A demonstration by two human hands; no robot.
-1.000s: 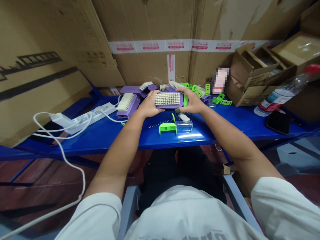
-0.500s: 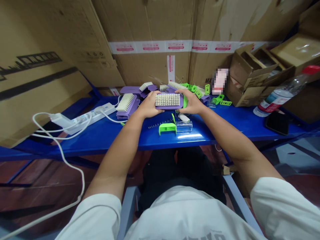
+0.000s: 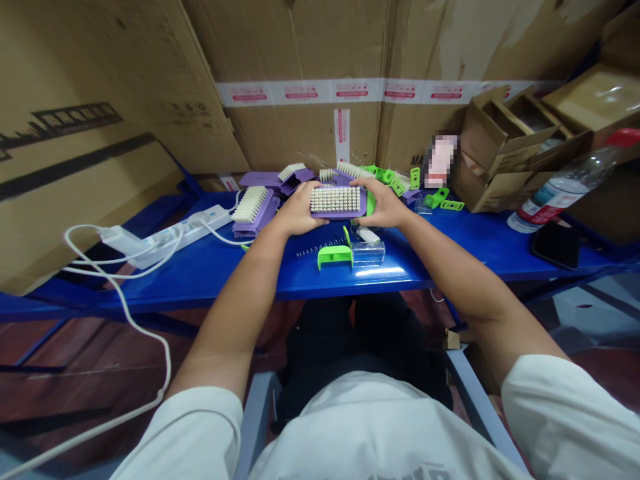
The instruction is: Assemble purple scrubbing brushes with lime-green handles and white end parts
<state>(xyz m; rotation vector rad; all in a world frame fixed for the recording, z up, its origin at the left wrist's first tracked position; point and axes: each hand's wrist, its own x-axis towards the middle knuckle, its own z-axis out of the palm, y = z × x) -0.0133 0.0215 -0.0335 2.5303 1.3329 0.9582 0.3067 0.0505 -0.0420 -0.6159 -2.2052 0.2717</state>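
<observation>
A blue surface (image 3: pixel 210 283) carries loose purple brushes (image 3: pixel 255 210). The left hand (image 3: pixel 299 212) and right hand (image 3: pixel 383 205) hold another brush (image 3: pixel 336 200) between them, fingers (image 3: pixel 363 185) clenched on its sides.

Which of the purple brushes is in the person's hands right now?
The purple brush held bristles-up between the left hand and right hand. The others, such as the neighbouring brush, lie on the blue shelf.

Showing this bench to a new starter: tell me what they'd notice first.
The purple brush with cream bristles, held by the left hand and right hand, stands out against the blue shelf. A bright green plastic piece lies just nearer, and more purple brushes are heaped behind.
</observation>
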